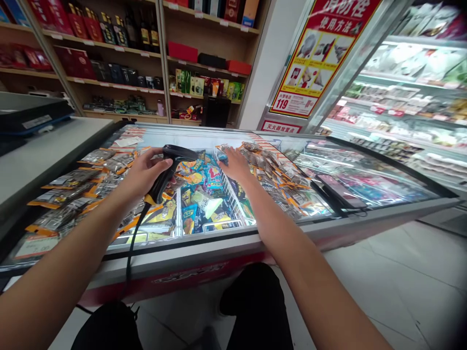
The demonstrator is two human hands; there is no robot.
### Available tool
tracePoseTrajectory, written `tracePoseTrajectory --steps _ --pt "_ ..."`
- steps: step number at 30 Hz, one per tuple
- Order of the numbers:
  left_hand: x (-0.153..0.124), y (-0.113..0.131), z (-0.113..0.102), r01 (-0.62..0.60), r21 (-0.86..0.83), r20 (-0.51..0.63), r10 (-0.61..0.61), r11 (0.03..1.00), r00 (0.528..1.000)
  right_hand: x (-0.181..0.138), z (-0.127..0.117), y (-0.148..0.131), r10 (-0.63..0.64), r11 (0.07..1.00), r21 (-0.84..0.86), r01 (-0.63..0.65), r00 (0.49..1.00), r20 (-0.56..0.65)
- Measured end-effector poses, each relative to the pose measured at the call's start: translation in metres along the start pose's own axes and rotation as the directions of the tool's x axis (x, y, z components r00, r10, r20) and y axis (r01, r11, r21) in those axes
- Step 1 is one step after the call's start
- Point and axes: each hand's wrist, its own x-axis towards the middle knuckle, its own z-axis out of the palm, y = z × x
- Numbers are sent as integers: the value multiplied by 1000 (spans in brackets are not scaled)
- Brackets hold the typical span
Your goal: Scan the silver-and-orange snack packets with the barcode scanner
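My left hand [143,173] is closed round the grip of a black barcode scanner [171,167] with a yellow band, held over the open middle of a chest freezer [204,253]; its black cable [131,253] hangs down over the freezer's front edge. My right hand [236,164] lies flat with fingers spread on the packets by the white wire divider [228,192], holding nothing. Below both hands are colourful ice cream packets [204,184] in wire baskets.
Several orange-edged packets [69,194] lie on the freezer's left glass lid, more on the right lid [288,180]. A dark phone-like slab [330,187] rests on the right glass. Wooden shelves with bottles and boxes stand behind; an upright chiller [408,87] is at right. My knees show below.
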Motion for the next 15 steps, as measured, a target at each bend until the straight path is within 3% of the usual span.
tracePoseTrajectory --steps 5,12,15 --pt "3 -7 -3 -13 30 5 12 999 1000 11 16 -1 18 999 -40 -12 990 139" --pt "4 -11 -3 -16 35 61 14 999 998 6 5 -10 -16 1000 6 17 993 -116" --pt "3 -11 -3 -23 24 71 22 999 997 4 3 -8 73 997 14 -72 971 -226"
